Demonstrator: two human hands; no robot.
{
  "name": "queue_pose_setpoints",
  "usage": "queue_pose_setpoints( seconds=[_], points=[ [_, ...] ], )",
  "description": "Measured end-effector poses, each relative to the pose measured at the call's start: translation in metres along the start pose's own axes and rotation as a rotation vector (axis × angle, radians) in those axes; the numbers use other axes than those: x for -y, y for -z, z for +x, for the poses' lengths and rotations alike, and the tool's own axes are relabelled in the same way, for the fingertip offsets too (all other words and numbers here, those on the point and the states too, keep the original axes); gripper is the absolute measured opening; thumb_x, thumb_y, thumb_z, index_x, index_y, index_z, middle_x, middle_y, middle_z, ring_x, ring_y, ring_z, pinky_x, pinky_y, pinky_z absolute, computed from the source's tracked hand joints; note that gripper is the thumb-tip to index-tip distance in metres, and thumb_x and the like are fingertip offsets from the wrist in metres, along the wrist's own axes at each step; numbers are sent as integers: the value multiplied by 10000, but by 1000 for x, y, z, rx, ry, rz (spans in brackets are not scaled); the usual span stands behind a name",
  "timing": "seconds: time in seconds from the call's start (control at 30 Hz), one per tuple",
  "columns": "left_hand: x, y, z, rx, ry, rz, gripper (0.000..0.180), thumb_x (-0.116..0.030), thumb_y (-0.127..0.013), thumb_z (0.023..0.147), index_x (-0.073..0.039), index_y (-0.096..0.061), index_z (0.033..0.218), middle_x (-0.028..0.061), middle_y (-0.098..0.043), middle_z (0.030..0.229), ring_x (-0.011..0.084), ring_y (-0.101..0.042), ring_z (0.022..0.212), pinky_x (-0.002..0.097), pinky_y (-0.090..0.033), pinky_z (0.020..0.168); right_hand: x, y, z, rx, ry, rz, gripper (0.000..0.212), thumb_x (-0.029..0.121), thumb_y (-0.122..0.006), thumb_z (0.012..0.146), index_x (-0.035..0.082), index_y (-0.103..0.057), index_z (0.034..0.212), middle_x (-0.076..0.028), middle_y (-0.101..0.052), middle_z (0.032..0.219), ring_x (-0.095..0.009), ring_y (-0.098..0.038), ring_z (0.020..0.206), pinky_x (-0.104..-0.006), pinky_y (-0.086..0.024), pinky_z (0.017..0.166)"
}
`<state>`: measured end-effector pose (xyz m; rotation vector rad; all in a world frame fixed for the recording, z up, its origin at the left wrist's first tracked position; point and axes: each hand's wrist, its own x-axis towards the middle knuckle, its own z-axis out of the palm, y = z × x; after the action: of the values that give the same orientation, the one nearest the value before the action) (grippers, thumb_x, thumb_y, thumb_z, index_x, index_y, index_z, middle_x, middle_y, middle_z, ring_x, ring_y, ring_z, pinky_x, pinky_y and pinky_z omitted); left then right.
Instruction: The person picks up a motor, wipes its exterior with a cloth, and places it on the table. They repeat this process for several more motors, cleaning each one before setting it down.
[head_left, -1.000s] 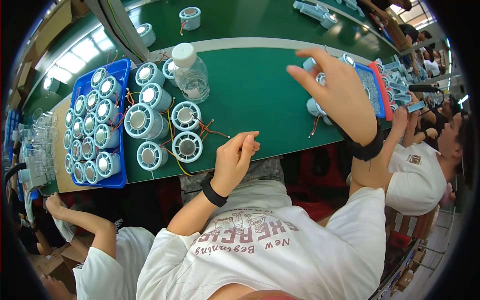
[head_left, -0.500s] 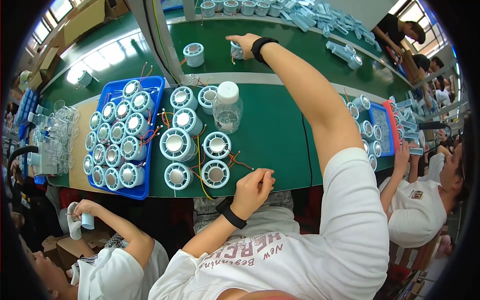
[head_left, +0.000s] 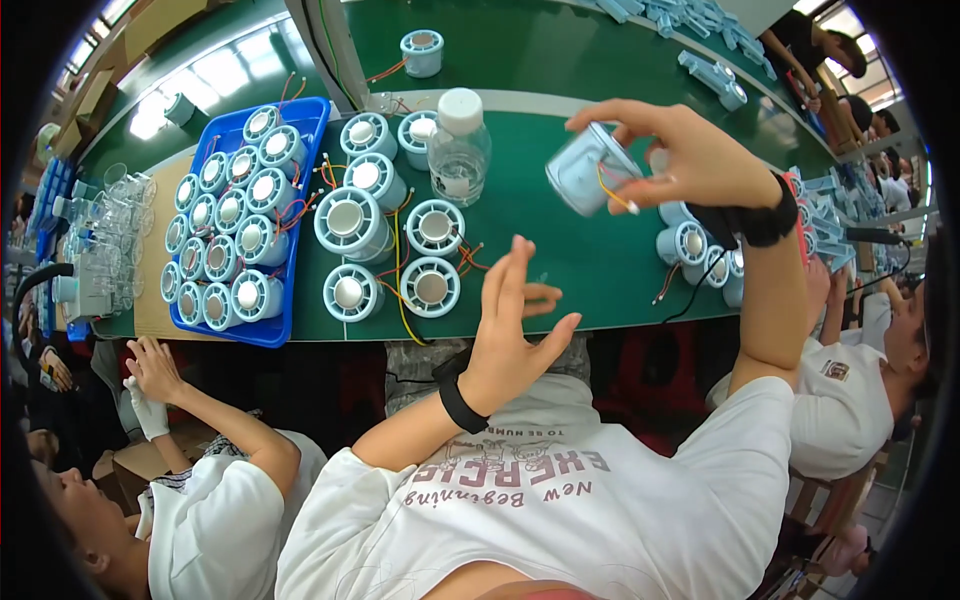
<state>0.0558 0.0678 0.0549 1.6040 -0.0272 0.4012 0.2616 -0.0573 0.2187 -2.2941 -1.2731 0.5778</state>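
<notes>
My right hand (head_left: 680, 155) grips a light-blue cylindrical housing (head_left: 590, 175), tilted above the green table. Thin red and yellow wires with a white plug hang from it near my fingers. My left hand (head_left: 515, 325) is raised over the table's near edge, empty, its fingers spread. Nearest to it are several similar housings standing on the table, among them one with a silver disc on top (head_left: 431, 287). Behind these stands a clear bottle with a white cap (head_left: 460, 150).
A blue tray (head_left: 290, 310) full of such housings lies to the left, with clear plastic pieces (head_left: 120, 230) beyond. More housings (head_left: 685, 243) stand at the right. One housing (head_left: 422, 55) sits on the far green surface, behind a pale rail. Co-workers sit on both sides.
My right hand has come back from the far surface with the housing it reached there, now held over the table. My left hand has uncurled and its fingers have spread.
</notes>
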Motion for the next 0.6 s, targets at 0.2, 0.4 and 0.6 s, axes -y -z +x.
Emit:
queue_pose_setpoints(
  seconds=[0.2,0.4,0.6],
  points=[
    [-27,-1,7,-132,-303,184,941,-36,-776,760,10,-198,1501,192,-448,1339,252,-591,1105,331,-539,851,32,-38,-55,111,65,57,600,437,-742,794,111,-598,1277,-64,-662,941,-160,-616,787,-283,-470,677],
    [-42,16,-1,120,40,-342,901,-24,-741,797,8,-187,1507,199,-479,1332,277,-537,1205,367,-527,917,32,-35,-78,127,-73,177,713,443,-777,747,112,-560,1340,-72,-681,1070,-166,-629,881,-279,-469,676],
    [-45,23,-3,166,261,-824,839,-101,-650,888,-32,-112,1527,225,-481,1356,327,-557,1192,417,-540,913,20,-44,-74,-22,334,108,707,279,-817,734,96,-543,1359,-111,-599,1299,-221,-601,1076,-288,-492,724]
  ],
)
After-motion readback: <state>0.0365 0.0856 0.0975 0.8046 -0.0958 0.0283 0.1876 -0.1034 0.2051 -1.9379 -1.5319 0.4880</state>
